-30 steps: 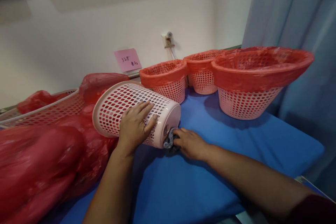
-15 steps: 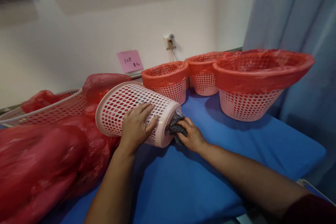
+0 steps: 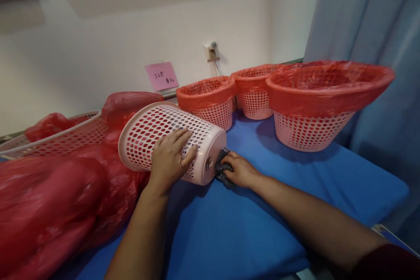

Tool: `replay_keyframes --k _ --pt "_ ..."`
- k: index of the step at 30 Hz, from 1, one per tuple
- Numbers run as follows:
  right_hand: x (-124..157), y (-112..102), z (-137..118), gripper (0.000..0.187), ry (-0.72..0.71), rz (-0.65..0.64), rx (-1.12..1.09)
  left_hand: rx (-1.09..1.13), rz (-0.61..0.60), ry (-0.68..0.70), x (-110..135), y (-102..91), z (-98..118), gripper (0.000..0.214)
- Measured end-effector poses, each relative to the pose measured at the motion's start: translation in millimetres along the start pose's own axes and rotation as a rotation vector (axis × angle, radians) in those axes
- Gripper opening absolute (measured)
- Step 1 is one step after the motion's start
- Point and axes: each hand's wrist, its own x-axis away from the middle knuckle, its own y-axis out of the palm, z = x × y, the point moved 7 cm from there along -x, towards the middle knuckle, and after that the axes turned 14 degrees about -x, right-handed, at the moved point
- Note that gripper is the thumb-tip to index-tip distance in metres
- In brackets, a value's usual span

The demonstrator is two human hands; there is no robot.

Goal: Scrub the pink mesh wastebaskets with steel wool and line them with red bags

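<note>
A pale pink perforated plastic wastebasket [image 3: 138,140] lies tilted on its side, its mouth to the left and its base to the right. My left hand [image 3: 170,155] rests open on its upper side, fingers stretched along the holes and thumb apart. In my right hand [image 3: 241,169] is a bunched dark grey cloth [image 3: 223,170], closed between fingers and thumb. The cloth is against the lower right edge of the basket's base, where a small dark label [image 3: 208,163] shows. The basket's underside is hidden.
Three pink baskets lined with red bags stand behind: a small one [image 3: 211,111], another [image 3: 256,104] and a large one [image 3: 306,127]. Red plastic bags [image 3: 55,201] and a further basket [image 3: 82,131] are at left. A blue cloth [image 3: 249,227] covers the table; a curtain [image 3: 377,22] hangs right.
My right hand has moved the grey cloth slightly down and off the middle of the base, uncovering the label. My left hand and the wastebasket have stayed nearly still.
</note>
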Motion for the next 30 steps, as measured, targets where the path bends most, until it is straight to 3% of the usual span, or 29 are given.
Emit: replay_keyframes --k 4,6,9,11,15,18,20,22,26,30 --pt "-3 -41 -6 0.026 -0.066 0.458 -0.076 0.004 0.003 -0.002 1 -0.4 1 0.048" --pt "-4 -50 -10 0.035 -0.147 0.573 -0.080 0.007 0.008 -0.004 0 -0.8 1 0.049" --pt "-11 -39 -7 0.058 -0.164 0.461 -0.024 0.005 0.006 -0.007 0 -1.6 2 0.051" --pt "-15 -26 4 0.066 -0.052 0.332 0.039 0.005 0.001 -0.014 -1 -2.1 2 0.050" --pt "-9 -8 14 0.054 0.125 0.087 0.142 0.013 0.000 -0.023 -2 -2.8 3 0.050" --pt "3 7 -2 0.039 0.027 -0.133 0.149 0.004 -0.007 -0.033 -2 -1.8 2 0.050" --pt "13 19 -14 0.040 -0.057 -0.237 0.063 -0.001 -0.006 -0.034 -2 -1.4 2 0.049" --pt "15 21 -13 0.045 -0.019 -0.168 -0.088 -0.002 -0.004 -0.029 -1 -1.3 2 0.049" --pt "3 1 25 0.039 0.255 0.211 -0.246 -0.008 -0.006 -0.031 0 -0.6 2 0.050" --pt "-19 -22 36 0.041 0.269 0.348 -0.287 -0.011 0.000 -0.022 0 0.4 3 0.051"
